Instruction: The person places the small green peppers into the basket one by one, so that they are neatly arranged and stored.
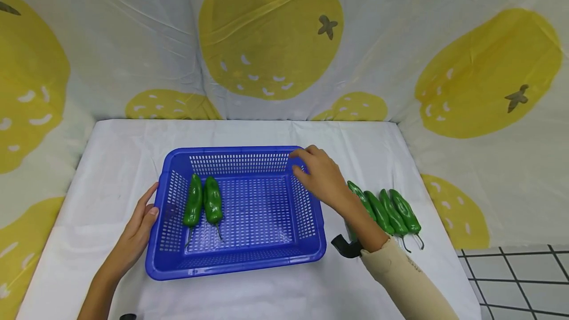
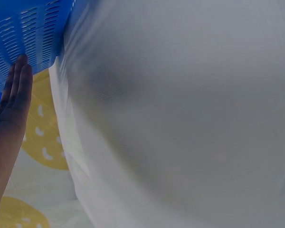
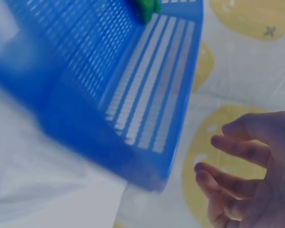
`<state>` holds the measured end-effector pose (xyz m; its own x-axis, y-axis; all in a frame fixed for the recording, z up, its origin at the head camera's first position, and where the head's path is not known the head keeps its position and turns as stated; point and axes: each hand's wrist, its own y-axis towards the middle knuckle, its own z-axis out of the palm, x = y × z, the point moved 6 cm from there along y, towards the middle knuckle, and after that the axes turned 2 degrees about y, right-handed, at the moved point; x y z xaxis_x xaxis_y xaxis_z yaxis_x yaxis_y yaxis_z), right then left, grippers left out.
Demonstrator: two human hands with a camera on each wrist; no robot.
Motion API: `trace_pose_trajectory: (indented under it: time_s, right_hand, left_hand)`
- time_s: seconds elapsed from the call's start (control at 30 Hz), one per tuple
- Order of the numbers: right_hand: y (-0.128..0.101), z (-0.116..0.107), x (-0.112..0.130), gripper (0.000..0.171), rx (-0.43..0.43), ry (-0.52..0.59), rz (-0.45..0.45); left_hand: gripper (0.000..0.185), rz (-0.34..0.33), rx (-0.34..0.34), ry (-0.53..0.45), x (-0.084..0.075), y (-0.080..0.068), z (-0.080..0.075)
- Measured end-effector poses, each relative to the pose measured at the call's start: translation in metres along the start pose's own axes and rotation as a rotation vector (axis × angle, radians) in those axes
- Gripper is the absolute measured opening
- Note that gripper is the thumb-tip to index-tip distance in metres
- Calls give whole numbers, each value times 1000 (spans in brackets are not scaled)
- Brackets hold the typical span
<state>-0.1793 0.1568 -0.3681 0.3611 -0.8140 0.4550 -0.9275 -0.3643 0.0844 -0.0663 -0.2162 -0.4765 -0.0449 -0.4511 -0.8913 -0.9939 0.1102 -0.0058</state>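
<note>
Left hand: the left hand (image 1: pixel 141 220) lies flat with fingers straight against the outer left wall of the blue basket (image 1: pixel 249 264); it touches the wall but closes round nothing. The left wrist view shows the same flat hand (image 2: pixel 15 95) by the slotted wall (image 2: pixel 28 33).
Right hand: the right hand (image 1: pixel 321 175) is over the basket's far right corner, fingers loosely bent and spread, fingertips at the rim; it grasps nothing. In the right wrist view the fingers (image 3: pixel 237 147) are apart from the basket wall (image 3: pixel 147 109).
Basket: a blue perforated plastic basket, sitting flat near the middle of the table, between the two hands.
Inside the basket: two green peppers (image 1: pixel 203 204) lie side by side against the left wall, stems toward the near edge.
Beside the basket: four more green peppers (image 1: pixel 391 211) lie in a row on the table to the right, just past the right forearm, partly hidden by it.
Surface: a table covered with a white cloth (image 1: pixel 249 132), a little creased.
Room: a pale backdrop cloth (image 1: pixel 271 38) printed with large yellow fruit shapes hangs behind and on both sides; white floor tiles (image 1: pixel 520 275) with dark joints show at lower right.
</note>
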Motion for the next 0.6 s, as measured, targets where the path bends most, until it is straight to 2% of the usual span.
trace_pose_trajectory:
  time_s: [0.2,0.47,0.6]
  right_hand:
    - [-22,-7,-32,27,-89,10,108]
    - [-58,1,-69,49,-106,-32,203]
    - [-75,9,-84,52,-123,-64,231]
  left_hand:
    - [57,-10,13,-12,-1,-1,-1]
    - [57,-17,14,-8,0,-1,0]
    - [57,-8,10,-12,0,0,0]
